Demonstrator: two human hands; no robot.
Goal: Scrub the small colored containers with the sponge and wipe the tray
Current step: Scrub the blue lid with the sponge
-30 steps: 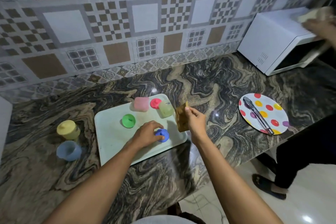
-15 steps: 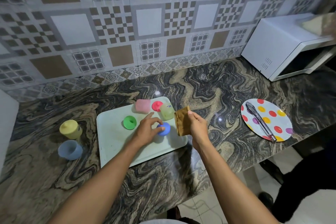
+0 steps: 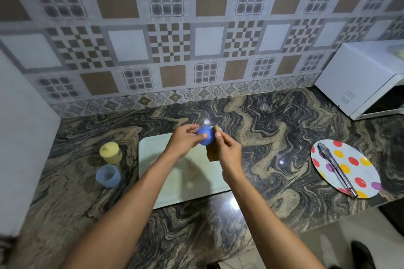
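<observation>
- Dark marbled granite countertop [image 3: 273, 137] runs under a wall of patterned brown and grey tiles, with a white microwave [image 3: 360, 76] at the right end.
- A pale green tray [image 3: 150, 159] lies flat on the counter in front of the person, who holds both hands above its far half.
- The left hand [image 3: 185, 142] pinches a small blue container [image 3: 205, 136] between thumb and fingertips, lifted clear of the tray.
- The right hand [image 3: 229, 153] grips a tan sponge [image 3: 212, 156] held on edge, and its upper part touches the right side of the blue container.
- I judge the scrubbing stage to be under way, with this blue piece as the one in hand.
- A yellow container [image 3: 110, 152] and a pale blue cup [image 3: 108, 176] stand on the counter just left of the tray, near each other. They may be finished pieces set aside or ones waiting, and nothing shows which.
- The hands hide the tray's far corner, so I cannot tell whether other containers sit there.
- The tray wipe looks undone. Faint brownish marks show on its middle, though they may be only reflections or shadow.
- A polka-dot plate [image 3: 345, 168] with metal tongs [image 3: 334, 168] lying across it sits well apart on the right and seems to play no part.
- What is left, by my reading, is to finish the blue container, scrub any others and wipe the tray.
</observation>
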